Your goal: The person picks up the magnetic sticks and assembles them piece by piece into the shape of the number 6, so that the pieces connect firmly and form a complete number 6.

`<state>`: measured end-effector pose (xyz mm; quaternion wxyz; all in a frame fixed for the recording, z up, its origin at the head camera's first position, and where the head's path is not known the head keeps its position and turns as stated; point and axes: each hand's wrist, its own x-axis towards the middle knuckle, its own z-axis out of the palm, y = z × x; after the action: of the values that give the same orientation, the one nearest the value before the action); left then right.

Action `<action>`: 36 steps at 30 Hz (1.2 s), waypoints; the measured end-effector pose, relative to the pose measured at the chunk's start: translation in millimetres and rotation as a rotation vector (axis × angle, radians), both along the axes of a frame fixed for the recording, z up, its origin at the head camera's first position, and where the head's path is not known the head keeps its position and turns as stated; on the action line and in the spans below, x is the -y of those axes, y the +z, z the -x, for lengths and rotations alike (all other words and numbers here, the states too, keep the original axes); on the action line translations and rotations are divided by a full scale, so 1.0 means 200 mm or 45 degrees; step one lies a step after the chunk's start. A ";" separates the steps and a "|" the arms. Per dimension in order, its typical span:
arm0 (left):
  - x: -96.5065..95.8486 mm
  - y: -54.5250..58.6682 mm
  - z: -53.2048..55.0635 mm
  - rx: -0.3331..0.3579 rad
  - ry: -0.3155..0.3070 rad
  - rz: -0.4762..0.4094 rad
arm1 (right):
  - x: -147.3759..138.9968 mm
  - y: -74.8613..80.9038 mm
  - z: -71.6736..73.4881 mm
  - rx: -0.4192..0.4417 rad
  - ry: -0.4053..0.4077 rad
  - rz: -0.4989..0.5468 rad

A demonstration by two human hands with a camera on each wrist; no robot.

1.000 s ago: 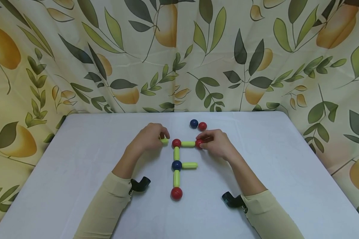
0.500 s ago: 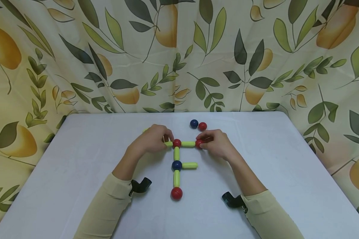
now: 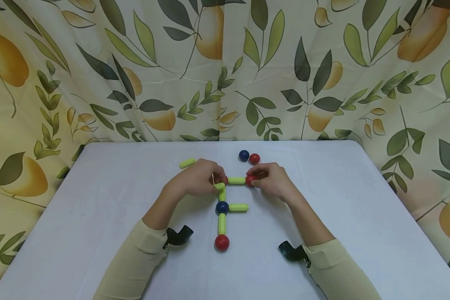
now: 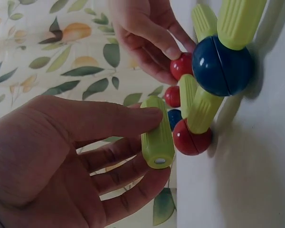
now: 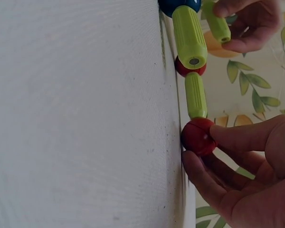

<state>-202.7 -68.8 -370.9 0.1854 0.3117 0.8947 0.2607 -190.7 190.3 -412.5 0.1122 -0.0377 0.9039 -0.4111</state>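
Note:
My left hand (image 3: 198, 178) pinches a loose lime-green magnetic rod (image 4: 157, 135) between thumb and fingers; its bare metal end shows in the left wrist view. In the head view that rod overlaps the upper part of the built figure, close over the corner red ball (image 4: 192, 137). My right hand (image 3: 271, 179) pinches the red ball (image 5: 198, 136) at the end of the top rod (image 3: 236, 180). Below the corner, a green rod leads to a blue ball (image 3: 222, 207), from which a side rod (image 3: 238, 207) sticks out rightward. Another rod (image 3: 221, 223) runs down to the bottom red ball (image 3: 221, 242).
A spare green rod (image 3: 187, 163) lies behind my left hand. A loose blue ball (image 3: 243, 156) and a red ball (image 3: 254, 158) sit side by side toward the back of the white table (image 3: 97, 216). A leaf-and-fruit patterned curtain (image 3: 232, 83) hangs behind.
My left hand has moved right with its rod, from left of the corner ball to over it. The spare rod behind it now shows. My right hand stays on its red ball.

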 end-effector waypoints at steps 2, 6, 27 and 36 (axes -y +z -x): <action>-0.01 0.00 -0.01 0.012 -0.014 -0.005 | 0.00 0.00 0.00 0.000 0.001 0.003; -0.03 0.01 -0.03 0.038 -0.044 -0.004 | 0.00 0.00 0.00 -0.001 0.007 0.005; -0.13 0.03 -0.13 0.081 -0.190 0.027 | 0.00 0.00 0.00 -0.029 0.029 0.002; -0.16 0.01 -0.16 0.047 -0.270 0.028 | 0.00 0.00 0.00 -0.047 0.029 -0.010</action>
<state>-171.1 -36.5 -368.0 0.2318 0.3979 0.8559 0.2353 -189.8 190.7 -412.4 0.1003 -0.0553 0.9070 -0.4053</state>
